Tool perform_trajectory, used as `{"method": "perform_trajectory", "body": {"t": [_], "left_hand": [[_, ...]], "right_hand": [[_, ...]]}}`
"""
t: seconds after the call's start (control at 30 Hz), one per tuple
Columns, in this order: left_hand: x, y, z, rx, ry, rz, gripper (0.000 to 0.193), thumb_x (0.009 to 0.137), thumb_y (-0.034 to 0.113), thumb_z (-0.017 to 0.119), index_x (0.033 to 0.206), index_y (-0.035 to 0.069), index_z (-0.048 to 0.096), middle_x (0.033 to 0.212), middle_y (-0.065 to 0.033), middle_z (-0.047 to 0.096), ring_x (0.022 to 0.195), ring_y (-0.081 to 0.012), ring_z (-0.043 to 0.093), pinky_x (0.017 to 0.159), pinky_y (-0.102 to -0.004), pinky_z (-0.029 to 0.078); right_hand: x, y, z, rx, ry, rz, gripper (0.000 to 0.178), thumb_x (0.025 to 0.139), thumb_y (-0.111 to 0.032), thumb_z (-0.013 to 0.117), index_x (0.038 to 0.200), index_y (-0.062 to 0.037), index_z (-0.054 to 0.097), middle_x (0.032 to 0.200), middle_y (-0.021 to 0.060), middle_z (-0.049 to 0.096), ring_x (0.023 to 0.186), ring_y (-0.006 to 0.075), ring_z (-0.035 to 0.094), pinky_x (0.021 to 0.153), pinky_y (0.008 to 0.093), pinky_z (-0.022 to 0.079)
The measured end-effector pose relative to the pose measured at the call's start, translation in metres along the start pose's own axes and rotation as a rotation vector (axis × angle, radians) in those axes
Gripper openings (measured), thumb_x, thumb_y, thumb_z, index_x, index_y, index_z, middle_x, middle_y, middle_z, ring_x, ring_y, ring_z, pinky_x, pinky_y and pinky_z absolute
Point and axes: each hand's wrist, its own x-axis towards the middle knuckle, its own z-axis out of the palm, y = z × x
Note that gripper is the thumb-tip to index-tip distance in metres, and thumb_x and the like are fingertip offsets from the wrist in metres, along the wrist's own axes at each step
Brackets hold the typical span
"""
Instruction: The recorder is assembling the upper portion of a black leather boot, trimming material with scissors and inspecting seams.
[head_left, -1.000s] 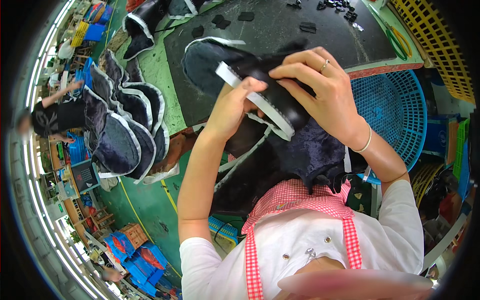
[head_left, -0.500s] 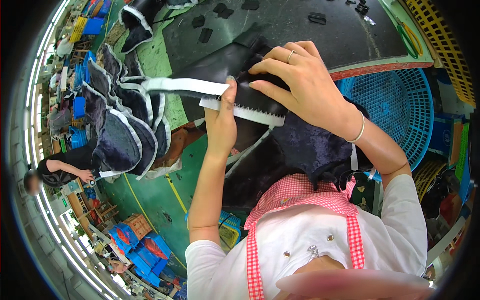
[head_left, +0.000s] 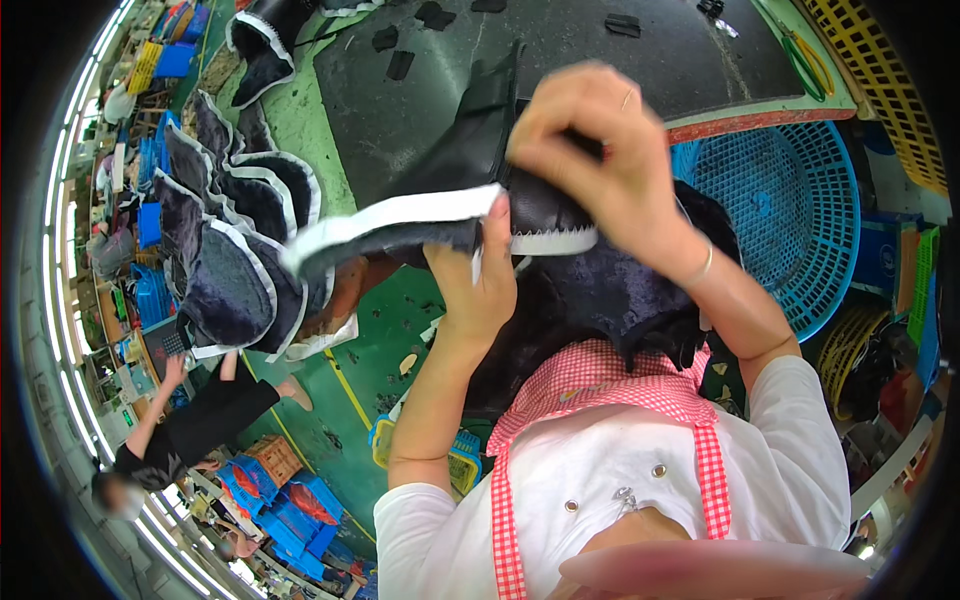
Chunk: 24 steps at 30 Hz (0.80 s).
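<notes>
A black leather boot upper (head_left: 455,150) with dark fleece lining and a white, zigzag-stitched edge strip (head_left: 400,212) is held up in front of me. My left hand (head_left: 475,290) is closed on it, thumb against the end of the white strip and fingers behind. On the upper's right part, my right hand (head_left: 615,170) has its fingers curled together in a pinch, blurred by motion. What the pinch holds is hidden. Dark fleece pieces (head_left: 610,295) lie below it, over my checked apron (head_left: 600,385).
More fleece-lined uppers (head_left: 235,280) are piled at the table's left side. The dark work mat (head_left: 690,70) bears small black pieces (head_left: 400,66); scissors (head_left: 808,65) lie at its right. A blue basket (head_left: 845,230) stands right of me. Another person (head_left: 195,430) is at the left.
The upper has turned, its white strip swinging lower and nearer. My left hand has moved right. My right hand's spread fingers have curled together. The other person at the left has moved down in view.
</notes>
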Motion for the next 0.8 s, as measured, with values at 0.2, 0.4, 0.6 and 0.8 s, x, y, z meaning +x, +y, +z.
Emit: {"method": "perform_trajectory", "body": {"t": [0.2,0.4,0.6,0.8], "left_hand": [[0.01,0.01,-0.014,-0.558,-0.191,-0.864,0.056,0.082,0.014,0.066,0.131,-0.006,0.047,0.131,-0.0179,0.053,0.118,-0.0289,0.053,0.106,-0.0407,0.036],[-0.024,-0.018,-0.012,-1.303,-0.091,-0.874,0.069,0.065,0.005,0.058,0.133,0.004,0.048,0.132,-0.0151,0.052,0.126,-0.0312,0.046,0.112,-0.0492,0.031],[-0.079,-0.152,0.01,-0.986,-0.188,-0.584,0.052,0.072,-0.002,0.055,0.123,0.006,0.05,0.118,-0.0051,0.053,0.098,-0.0196,0.043,0.091,-0.0346,0.035],[-0.05,-0.073,-0.012,-1.255,-0.082,-0.663,0.051,0.069,-0.002,0.061,0.119,0.004,0.056,0.115,-0.0076,0.058,0.098,-0.0209,0.049,0.092,-0.0338,0.038]], "right_hand": [[0.001,0.027,-0.013,0.349,0.203,0.294,0.009,0.077,0.002,0.07,0.082,-0.0014,0.064,0.089,0.0061,0.063,0.083,0.0157,0.061,0.076,0.0259,0.049],[0.007,-0.018,-0.01,0.268,0.191,0.097,0.034,0.069,0.002,0.077,0.1,-0.0023,0.064,0.098,0.0083,0.064,0.09,0.0162,0.062,0.077,0.028,0.049],[0.01,-0.029,-0.029,0.051,-0.03,0.235,0.027,0.073,-0.012,0.076,0.095,-0.0039,0.063,0.091,0.0061,0.065,0.082,0.0207,0.061,0.074,0.0314,0.048],[0.008,-0.019,-0.031,-0.018,-0.029,0.247,0.022,0.075,-0.021,0.075,0.088,-0.0072,0.064,0.083,0.0066,0.066,0.078,0.0287,0.061,0.073,0.0362,0.046]]}}
